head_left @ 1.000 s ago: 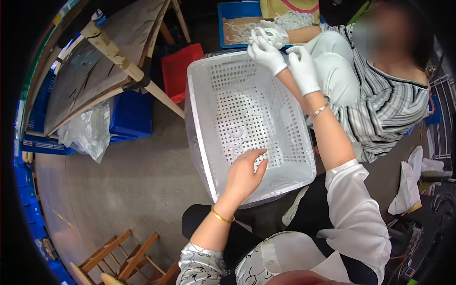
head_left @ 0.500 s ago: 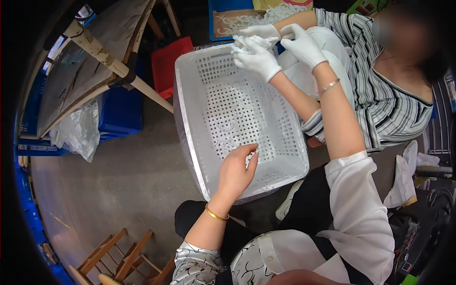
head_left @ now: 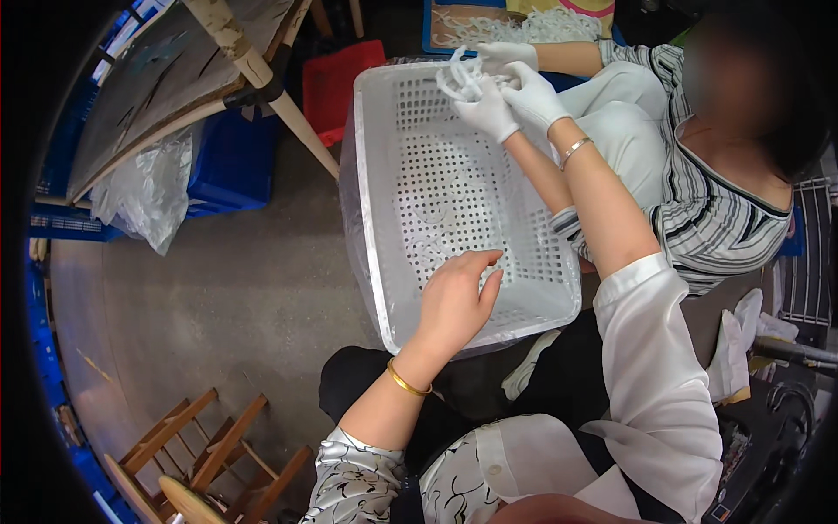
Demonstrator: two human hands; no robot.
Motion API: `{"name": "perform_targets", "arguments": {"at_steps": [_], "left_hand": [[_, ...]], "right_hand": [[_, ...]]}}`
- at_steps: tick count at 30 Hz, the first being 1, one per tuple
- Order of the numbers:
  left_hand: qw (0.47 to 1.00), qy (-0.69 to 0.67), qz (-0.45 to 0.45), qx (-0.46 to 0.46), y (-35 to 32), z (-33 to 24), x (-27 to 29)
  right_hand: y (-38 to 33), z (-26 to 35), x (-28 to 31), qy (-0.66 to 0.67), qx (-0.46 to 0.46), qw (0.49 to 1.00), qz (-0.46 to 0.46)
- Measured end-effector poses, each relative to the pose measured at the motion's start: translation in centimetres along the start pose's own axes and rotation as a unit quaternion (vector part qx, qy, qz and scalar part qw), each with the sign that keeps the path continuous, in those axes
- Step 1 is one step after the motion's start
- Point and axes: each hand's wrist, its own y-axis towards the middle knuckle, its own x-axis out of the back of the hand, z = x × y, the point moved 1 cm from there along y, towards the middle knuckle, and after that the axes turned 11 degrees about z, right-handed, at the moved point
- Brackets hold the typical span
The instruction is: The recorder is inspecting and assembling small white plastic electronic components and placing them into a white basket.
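Observation:
My bare left hand (head_left: 458, 297), a gold bangle at its wrist, hovers over the near part of a white perforated plastic basket (head_left: 375, 218). Its fingers are bent loosely with the thumb apart, and nothing is in them. My right hand (head_left: 534, 96), in a white glove, reaches over the basket's far right corner. Its fingers close on a bunch of white curly strips (head_left: 467, 77), which a co-worker's gloved hand (head_left: 491, 118) also holds from below. The co-worker's other gloved hand (head_left: 506, 58) is just behind the bunch. A few pale strips (head_left: 432, 214) lie on the basket's bottom.
Clear plastic film wraps the basket's outside. Behind the co-worker's hands, a blue crate (head_left: 428, 26) holds more white strips (head_left: 524, 26). A red bin (head_left: 327, 96) and a worn table (head_left: 175, 87) stand far left. A wooden stool (head_left: 205, 445) is at near left; the co-worker sits right.
My right hand has moved left to the strips and its fingers have closed on them. The bunch now hangs looser and more spread. My left hand has shifted slightly right, and the view has shifted too.

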Motion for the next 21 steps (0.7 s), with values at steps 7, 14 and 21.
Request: {"name": "perform_targets", "arguments": {"at_steps": [7,14,21], "left_hand": [[1.0,0.008,-0.001,-0.021,-0.4,-0.7,0.4],[1.0,0.019,0.018,-0.01,-0.6,-0.9,0.6],[1.0,0.014,0.017,-0.003,-0.3,-1.0,0.5]], "right_hand": [[-0.2,-0.5,1.2,0.007,-0.022,0.982,-0.188],[-2.3,-0.8,0.7,0.092,0.062,0.969,-0.221],[-3.7,-1.4,3.5,0.428,0.018,0.816,-0.389]]}}
